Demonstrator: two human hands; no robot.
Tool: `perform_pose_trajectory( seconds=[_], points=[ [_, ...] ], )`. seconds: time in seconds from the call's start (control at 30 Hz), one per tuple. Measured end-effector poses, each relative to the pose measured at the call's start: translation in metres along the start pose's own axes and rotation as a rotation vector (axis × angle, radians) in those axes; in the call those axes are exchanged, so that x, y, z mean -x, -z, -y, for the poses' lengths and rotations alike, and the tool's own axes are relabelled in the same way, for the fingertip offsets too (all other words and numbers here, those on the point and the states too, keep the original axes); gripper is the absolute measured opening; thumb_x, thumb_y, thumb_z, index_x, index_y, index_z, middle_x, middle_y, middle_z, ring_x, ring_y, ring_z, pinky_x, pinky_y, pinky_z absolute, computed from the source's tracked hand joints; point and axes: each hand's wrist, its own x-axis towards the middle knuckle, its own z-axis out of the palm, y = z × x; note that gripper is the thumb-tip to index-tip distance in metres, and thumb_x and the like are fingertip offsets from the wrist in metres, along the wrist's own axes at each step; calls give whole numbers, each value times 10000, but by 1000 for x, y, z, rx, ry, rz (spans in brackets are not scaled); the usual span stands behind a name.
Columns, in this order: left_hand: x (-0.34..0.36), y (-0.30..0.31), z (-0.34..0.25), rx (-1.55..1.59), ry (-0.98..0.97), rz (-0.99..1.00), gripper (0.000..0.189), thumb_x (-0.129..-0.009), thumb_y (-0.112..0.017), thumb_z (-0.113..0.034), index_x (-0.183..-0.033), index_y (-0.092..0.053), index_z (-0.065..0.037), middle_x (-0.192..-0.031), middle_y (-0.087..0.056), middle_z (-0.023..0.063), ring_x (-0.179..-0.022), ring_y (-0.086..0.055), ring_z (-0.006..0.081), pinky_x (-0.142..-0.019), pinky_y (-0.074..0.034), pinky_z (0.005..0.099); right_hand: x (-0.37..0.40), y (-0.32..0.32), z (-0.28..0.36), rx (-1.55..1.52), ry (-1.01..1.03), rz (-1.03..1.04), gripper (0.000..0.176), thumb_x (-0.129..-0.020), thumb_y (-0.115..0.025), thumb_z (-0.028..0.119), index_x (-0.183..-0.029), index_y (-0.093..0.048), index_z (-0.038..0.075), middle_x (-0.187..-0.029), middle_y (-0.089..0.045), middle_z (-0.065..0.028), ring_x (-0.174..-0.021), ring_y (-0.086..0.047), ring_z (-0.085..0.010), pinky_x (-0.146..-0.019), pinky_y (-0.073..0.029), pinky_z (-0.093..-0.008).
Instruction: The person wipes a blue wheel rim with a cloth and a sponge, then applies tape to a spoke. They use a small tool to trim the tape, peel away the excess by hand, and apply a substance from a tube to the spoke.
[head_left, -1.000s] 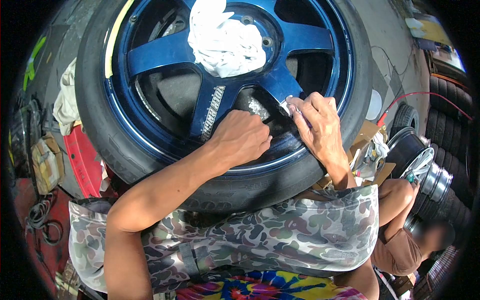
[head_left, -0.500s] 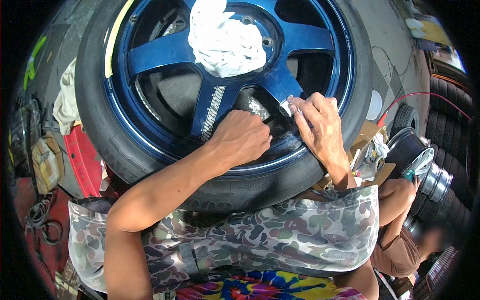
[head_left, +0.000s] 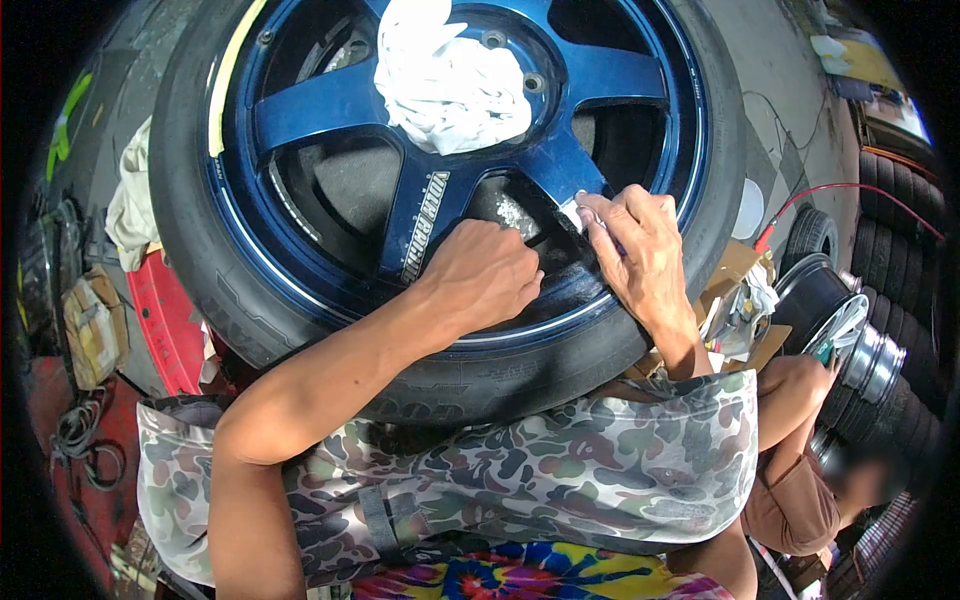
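Note:
A blue wheel [head_left: 325, 103] with a black tyre [head_left: 270, 335] lies in front of me, near my lap. My left hand [head_left: 485, 275] is closed over the lower opening between two spokes, to the right of the white lettering [head_left: 426, 225]. Its fingertips are turned away, so anything inside them is hidden. Against the lower right spoke, my right hand [head_left: 640, 240] pinches a small white piece [head_left: 572, 213], mostly covered by the fingers. A crumpled white cloth [head_left: 455, 95] rests over the wheel's hub. Yellow tape [head_left: 231, 75] runs along the rim's upper left.
At right are stacked tyres [head_left: 885, 240], loose metal rims [head_left: 873, 365], a red hose [head_left: 840, 188] and a crouching person [head_left: 800, 500]. An open cardboard box [head_left: 735, 268] stands beside the tyre. Left are a red panel [head_left: 165, 320] and a pale cloth [head_left: 130, 200].
Both my hands stay in nearly the same place, with no clear change in grip. The person at the right has shifted slightly.

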Motion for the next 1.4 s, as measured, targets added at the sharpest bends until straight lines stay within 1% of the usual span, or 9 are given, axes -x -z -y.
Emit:
perform_pose_trajectory(
  seconds=[0.67,1.0,1.07,1.17,1.23,1.27,1.33,1.37,1.4],
  points=[
    [-1,0,0,-20,8,14,359,-921,-726,-307,-715,-759,-15,-685,-712,184,-657,-710,388,-670,-579,491,2,2,0,-55,93,75,245,-908,-738,105,-1147,-747,53,-892,-560,-68,-856,-592,-255,-837,-414,-409],
    [-1,2,-1,-12,16,28,361,-921,-724,-306,-720,-760,-9,-702,-721,189,-667,-717,387,-685,-589,488,1,3,0,3,-11,53,249,-917,-740,110,-1160,-748,59,-913,-587,-69,-871,-602,-257,-830,-415,-399],
    [-2,2,-2,-11,11,32,362,-924,-721,-309,-723,-761,-10,-705,-724,187,-668,-716,388,-685,-589,489,4,0,-3,-133,86,91,263,-913,-750,118,-1172,-752,68,-954,-612,-64,-893,-612,-239,-829,-417,-394],
    [-3,4,-3,12,12,23,314,-921,-733,-284,-758,-757,-16,-697,-716,159,-648,-711,377,-656,-584,491,3,6,0,-177,9,13,222,-912,-760,77,-1132,-784,70,-909,-644,-68,-835,-620,-235,-796,-438,-375],
    [-6,12,-7,86,-5,-32,256,-928,-739,-269,-892,-750,-16,-878,-748,145,-842,-747,347,-732,-588,465,6,8,-5,-195,-102,-157,184,-913,-766,38,-1090,-808,67,-853,-672,-83,-777,-617,-245,-764,-459,-361],
    [-7,16,-9,81,-15,-27,256,-928,-739,-269,-892,-750,-16,-878,-748,145,-842,-747,347,-732,-588,465,11,11,-6,-185,-167,-180,195,-911,-771,38,-1101,-808,66,-858,-679,-83,-778,-623,-239,-762,-465,-356],
    [-8,23,-11,-53,-75,-351,319,-947,-732,-281,-1138,-722,-26,-1164,-708,159,-1161,-680,354,-924,-555,463,20,16,-11,-157,-181,-187,187,-939,-745,0,-1120,-791,1,-905,-711,-108,-749,-596,-201,-714,-486,-315],
    [-11,17,-7,-128,-95,-388,548,-959,-730,-338,-1379,-606,-8,-1449,-574,213,-1426,-487,430,-1152,-428,514,25,15,-13,-153,-185,-197,187,-939,-745,0,-1120,-791,1,-905,-711,-108,-749,-596,-201,-714,-486,-315],
    [-12,10,-6,-132,-102,-387,548,-959,-730,-338,-1379,-606,-8,-1449,-574,213,-1426,-487,430,-1152,-428,514,29,14,-15,-179,-212,-225,190,-945,-742,3,-1129,-792,1,-889,-694,-103,-746,-588,-189,-715,-484,-308]
  ],
)
